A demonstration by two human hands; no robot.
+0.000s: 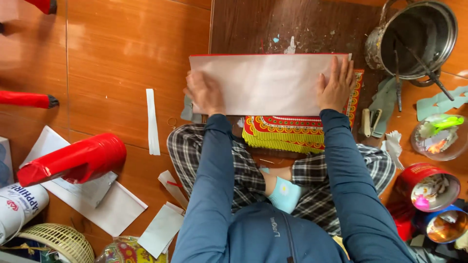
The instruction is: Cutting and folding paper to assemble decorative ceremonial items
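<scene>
1. Our left hand (204, 92) lies flat on the lower left part of the white sheet (265, 83), fingers apart and pressing down; it is blurred, so we cannot tell more than that it clamps nothing.
2. Our right hand (335, 86) lies flat on the sheet's right end, fingers spread and pointing away from us, palm down, gripping nothing.
3. The white sheet lies crosswise on a dark brown board (292, 24) on the floor, in front of our crossed legs. A thin red edge shows along its far side.
4. Under the sheet's near edge, a red decorated paper with yellow fringe (285, 134) sticks out toward us.
5. Judged step: smoothing or pressing the sheet flat over the decorated piece. The next move would seem to call for even pressure from both palms while keeping the edges squared.
6. To the right: a stapler (370, 122) just beside the board, a blackened metal pot (414, 39) holding tools, and a red tin (426, 187) of scraps.
7. To the left: a paper strip (152, 122) and a red foil cone (73, 160) on the orange floor (112, 58).
</scene>
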